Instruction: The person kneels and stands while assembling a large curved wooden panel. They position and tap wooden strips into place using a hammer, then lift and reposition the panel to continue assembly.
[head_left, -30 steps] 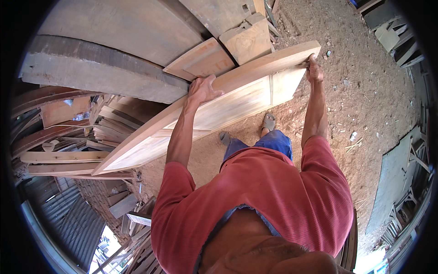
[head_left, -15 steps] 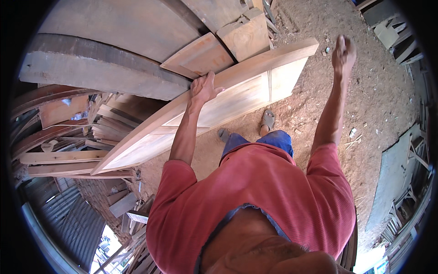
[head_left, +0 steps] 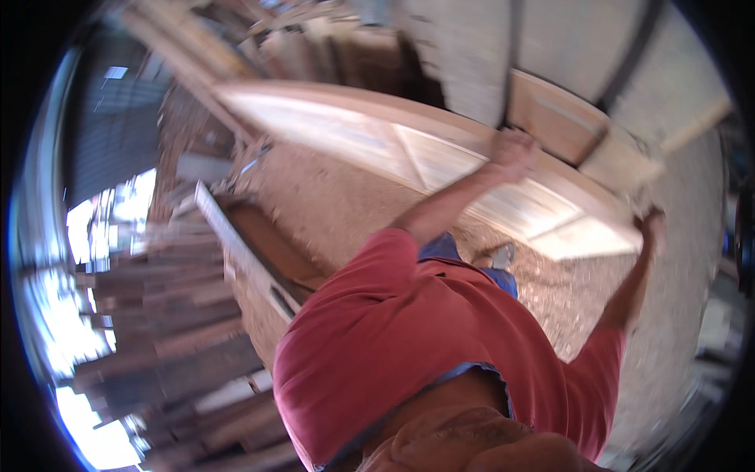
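Note:
A long, pale wooden door panel (head_left: 338,126) with a curved edge and framed insets stands on its edge in front of me, slanting from upper left to lower right. My left hand (head_left: 515,153) is closed over its upper edge, near the middle. At the panel's right end, my right hand (head_left: 651,226) grips the corner, somewhat smeared by motion. A small reddish-brown wooden panel (head_left: 554,118) lies just beyond my left hand, against large grey boards (head_left: 582,39).
To the left, stacked timber (head_left: 181,338) fills the lower side, with a long box-like wooden piece (head_left: 244,244) nearer me. More wood pieces (head_left: 338,55) pile up behind the door panel. Bare earth floor (head_left: 314,181) lies around my feet, and corrugated sheeting (head_left: 110,118) stands at the far left.
My view has swung left, so everything appears shifted and turned to the right. My right hand has come from the open air beside the door panel to its right end; the left stays on the edge.

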A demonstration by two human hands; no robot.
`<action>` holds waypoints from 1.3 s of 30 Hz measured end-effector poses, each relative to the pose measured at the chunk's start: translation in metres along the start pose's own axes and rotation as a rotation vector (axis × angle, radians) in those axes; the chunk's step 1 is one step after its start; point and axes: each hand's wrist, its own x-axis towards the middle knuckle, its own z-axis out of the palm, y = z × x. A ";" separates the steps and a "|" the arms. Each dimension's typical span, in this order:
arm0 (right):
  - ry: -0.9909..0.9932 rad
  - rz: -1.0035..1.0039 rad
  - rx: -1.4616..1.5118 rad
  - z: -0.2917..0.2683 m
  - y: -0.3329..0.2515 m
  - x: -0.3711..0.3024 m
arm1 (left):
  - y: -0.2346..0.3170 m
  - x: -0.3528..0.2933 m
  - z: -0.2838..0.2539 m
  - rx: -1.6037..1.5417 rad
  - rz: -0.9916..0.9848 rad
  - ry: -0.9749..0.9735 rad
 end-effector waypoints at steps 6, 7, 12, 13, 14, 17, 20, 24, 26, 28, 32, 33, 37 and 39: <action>-0.022 0.334 0.136 -0.019 0.002 0.003 | 0.004 -0.076 0.035 -0.278 0.099 0.427; 0.111 0.373 -0.006 -0.030 -0.008 -0.004 | -0.002 -0.091 0.044 -0.338 0.165 0.517; 0.280 0.478 -0.084 -0.071 -0.092 -0.067 | -0.067 -0.212 0.123 -0.446 -0.215 0.195; 0.278 0.462 -0.138 -0.071 -0.112 -0.081 | -0.087 -0.245 0.140 -0.429 -0.321 0.037; 0.368 0.419 -0.094 -0.068 -0.133 -0.096 | -0.104 -0.280 0.155 -0.436 -0.402 -0.012; 0.252 0.536 0.050 -0.041 -0.202 -0.143 | -0.158 -0.386 0.188 -0.551 -0.712 -0.141; -0.388 0.345 -0.098 0.005 -0.292 -0.195 | -0.208 -0.495 0.199 -0.606 -1.152 -0.127; -1.041 0.266 0.465 0.051 -0.435 -0.259 | -0.247 -0.659 0.193 -0.274 -1.669 0.379; -1.192 -0.013 0.423 0.057 -0.507 -0.277 | -0.253 -0.731 0.189 -0.136 -1.910 0.507; -1.239 -0.252 0.488 0.052 -0.574 -0.284 | -0.254 -0.804 0.189 -0.245 -2.160 0.484; -1.198 -0.414 0.543 0.025 -0.676 -0.276 | -0.221 -0.909 0.225 -0.167 -2.385 0.380; -1.174 -0.465 0.529 0.018 -0.694 -0.273 | -0.213 -0.929 0.237 -0.202 -2.369 0.234; -1.120 -0.531 0.402 0.000 -0.741 -0.266 | -0.190 -0.961 0.277 -0.349 -2.239 0.336; -1.159 -0.572 0.361 -0.002 -0.757 -0.268 | -0.195 -0.967 0.286 -0.419 -2.280 0.332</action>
